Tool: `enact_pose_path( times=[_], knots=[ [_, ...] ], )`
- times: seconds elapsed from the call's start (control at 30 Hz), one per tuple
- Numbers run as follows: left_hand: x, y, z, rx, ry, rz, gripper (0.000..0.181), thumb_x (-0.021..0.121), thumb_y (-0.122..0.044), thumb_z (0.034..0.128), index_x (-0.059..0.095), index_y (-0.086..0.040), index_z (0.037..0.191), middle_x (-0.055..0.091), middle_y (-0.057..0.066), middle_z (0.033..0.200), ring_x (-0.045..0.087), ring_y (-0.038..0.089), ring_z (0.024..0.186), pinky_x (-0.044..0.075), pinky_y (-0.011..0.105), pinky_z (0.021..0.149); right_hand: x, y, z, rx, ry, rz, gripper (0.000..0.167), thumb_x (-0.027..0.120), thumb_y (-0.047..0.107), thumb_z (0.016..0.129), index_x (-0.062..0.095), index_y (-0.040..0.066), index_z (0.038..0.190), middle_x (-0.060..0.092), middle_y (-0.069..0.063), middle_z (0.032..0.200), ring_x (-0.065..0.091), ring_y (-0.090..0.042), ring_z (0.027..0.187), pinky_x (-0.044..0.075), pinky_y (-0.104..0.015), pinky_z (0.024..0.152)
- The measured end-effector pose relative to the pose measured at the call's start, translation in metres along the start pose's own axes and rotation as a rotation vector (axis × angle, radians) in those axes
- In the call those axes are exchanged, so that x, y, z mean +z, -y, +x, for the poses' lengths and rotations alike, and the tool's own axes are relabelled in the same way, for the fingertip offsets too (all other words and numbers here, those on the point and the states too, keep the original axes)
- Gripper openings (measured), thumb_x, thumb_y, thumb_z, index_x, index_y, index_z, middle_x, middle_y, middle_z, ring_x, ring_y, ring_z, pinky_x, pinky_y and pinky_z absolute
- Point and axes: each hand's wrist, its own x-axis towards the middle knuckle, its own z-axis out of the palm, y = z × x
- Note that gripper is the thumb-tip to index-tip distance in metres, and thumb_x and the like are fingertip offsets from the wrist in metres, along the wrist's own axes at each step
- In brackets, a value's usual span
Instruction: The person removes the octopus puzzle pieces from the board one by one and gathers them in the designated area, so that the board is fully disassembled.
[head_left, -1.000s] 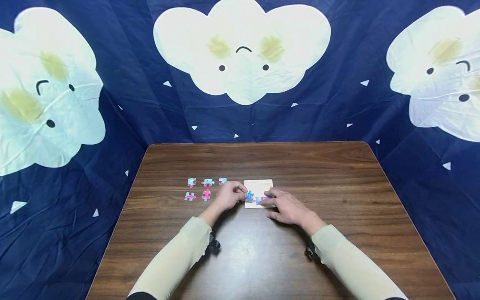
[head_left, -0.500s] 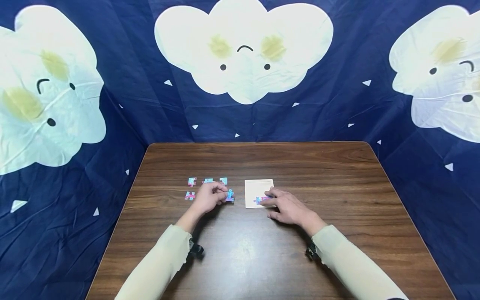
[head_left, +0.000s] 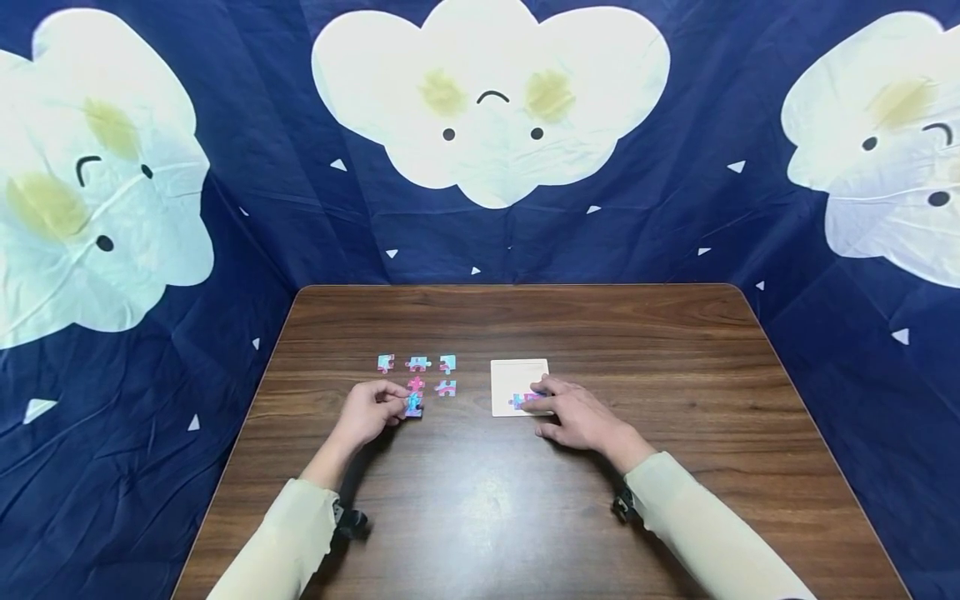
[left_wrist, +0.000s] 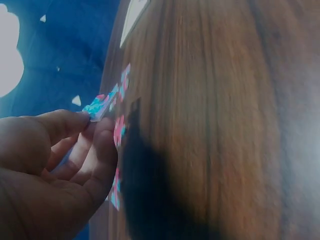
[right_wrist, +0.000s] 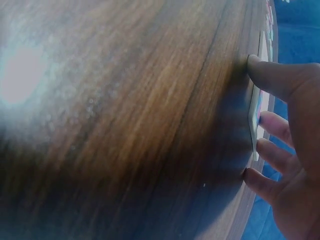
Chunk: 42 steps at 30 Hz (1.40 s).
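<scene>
My left hand (head_left: 369, 410) pinches a blue-and-purple jigsaw piece (head_left: 413, 405) between thumb and fingers, just in front of a pink piece (head_left: 416, 384). In the left wrist view the held piece (left_wrist: 100, 106) is tilted above the table. My right hand (head_left: 577, 414) rests at a pale square puzzle tray (head_left: 510, 375), fingers spread over its near right part. Joined blue and purple pieces (head_left: 517, 401) lie in the tray, partly covered by those fingers. From the right wrist, the thumb (right_wrist: 267, 75) touches the tray's edge.
Loose jigsaw pieces lie left of the tray: a back row with a left piece (head_left: 386, 363), a middle piece (head_left: 417, 364) and a right piece (head_left: 447, 364), plus another piece (head_left: 446, 388) nearer. The brown wooden table (head_left: 480, 500) meets a blue cloth backdrop (head_left: 330, 225).
My left hand has carried the pinched jigsaw piece leftward from the tray to the loose pieces, uncovering one of them and covering another. The right hand has stayed put.
</scene>
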Motion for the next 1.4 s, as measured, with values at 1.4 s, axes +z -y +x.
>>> enact_pose_path(
  times=[1.4],
  knots=[
    [-0.037,0.025,-0.006,0.040,-0.028,0.566,0.004,0.075,-0.012,0.0799,0.074,-0.012,0.084,0.067,-0.004,0.074,0.058,0.015,0.072,0.046,0.035,0.072,0.003,0.000,-0.003,0.021,-0.018,0.003,0.046,0.076,0.036,0.092,0.068,0.031,0.136,0.053,-0.005,0.152,0.042,-0.034,0.147,0.037,-0.054,0.117]
  ],
)
